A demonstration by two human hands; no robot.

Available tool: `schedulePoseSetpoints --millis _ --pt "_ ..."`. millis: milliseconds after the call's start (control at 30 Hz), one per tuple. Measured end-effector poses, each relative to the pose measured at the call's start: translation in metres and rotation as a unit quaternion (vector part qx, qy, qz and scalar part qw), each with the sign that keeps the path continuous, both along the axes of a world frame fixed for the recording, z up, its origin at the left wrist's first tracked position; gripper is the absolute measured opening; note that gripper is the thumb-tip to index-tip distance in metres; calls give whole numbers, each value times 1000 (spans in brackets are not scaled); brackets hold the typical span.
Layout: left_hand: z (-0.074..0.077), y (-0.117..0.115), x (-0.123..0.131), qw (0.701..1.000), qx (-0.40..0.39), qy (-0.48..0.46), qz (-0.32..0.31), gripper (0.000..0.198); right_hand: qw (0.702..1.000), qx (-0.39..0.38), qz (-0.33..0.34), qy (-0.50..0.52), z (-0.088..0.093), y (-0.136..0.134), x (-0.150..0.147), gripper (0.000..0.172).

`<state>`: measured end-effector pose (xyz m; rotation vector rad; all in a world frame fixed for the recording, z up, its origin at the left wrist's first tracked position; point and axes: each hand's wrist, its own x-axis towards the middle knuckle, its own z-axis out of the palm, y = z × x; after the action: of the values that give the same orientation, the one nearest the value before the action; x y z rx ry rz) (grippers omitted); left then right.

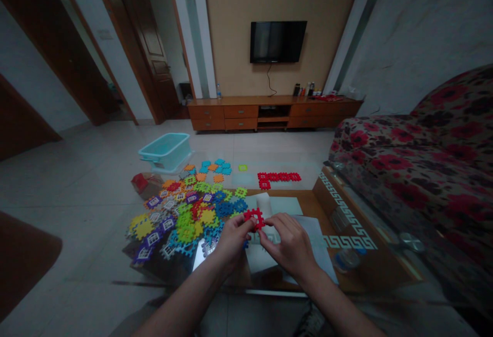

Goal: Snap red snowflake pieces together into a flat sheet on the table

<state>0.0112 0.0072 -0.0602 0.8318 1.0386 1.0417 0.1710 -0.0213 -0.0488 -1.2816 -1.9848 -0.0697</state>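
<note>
Two bare hands meet over a red square piece [259, 214] at a glass-topped table [246, 179]. The left hand [233, 237] grips the piece between thumb and fingers, raised above the glass; the right hand [287, 237] brings thumb and forefinger to its right-hand edge, though whether they pinch it cannot be told.

The hold takes in only a small part of the toothed frame, so a push from the right fingers off to one side could twist the piece loose and drop it on the glass.

Just beyond the piece lies a white cylinder [264, 202], whose rounded form might let it roll if knuckles knock it. White sheets [316, 239] lie below the right hand and could shift under a dragging wrist.

To the left, a heap of coloured pieces [185, 224] crowds the left hand; a careless elbow could scatter it, with the purple pieces [144, 253] on its near-left fringe looking most exposed. Farther off, red pieces [279, 176] form a row that a long reach could disturb.
</note>
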Motion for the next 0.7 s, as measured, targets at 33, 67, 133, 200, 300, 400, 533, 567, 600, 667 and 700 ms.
schedulePoseSetpoints --millis 33,67,133,200,300,400,533,567,600,667,700 --pt "0 0 0 1000 -1 0 1 29 1000 -2 1 2 0 0 0 6" --pt "1 -1 0 1000 -3 1 1 29 1000 -3 3 4 0 0 0 6" --pt "2 -1 0 1000 -7 4 -1 29 1000 -5 7 12 0 0 -1 5" --pt "3 -1 0 1000 -8 10 -6 30 1000 -5 14 25 -1 1 -1 6" --pt "3 -1 0 1000 -4 19 -9 30 999 -6 25 42 -1 2 -2 8" --pt "4 -1 0 1000 -2 21 -6 29 998 -4 32 55 -2 3 -2 10" --pt "5 -2 0 1000 -11 11 -5 29 997 3 37 72 -2 3 -3 12" --pt "6 -2 0 1000 -13 8 -6 29 996 8 39 76 -2 3 -3 13" --pt "6 -2 0 1000 -15 4 -8 29 996 12 41 79 -2 3 -3 13" --pt "7 -2 0 1000 -16 -2 -11 29 995 21 44 82 -2 3 -3 13" --pt "8 -2 0 1000 -15 -5 -13 29 995 25 45 83 -2 2 -3 14"
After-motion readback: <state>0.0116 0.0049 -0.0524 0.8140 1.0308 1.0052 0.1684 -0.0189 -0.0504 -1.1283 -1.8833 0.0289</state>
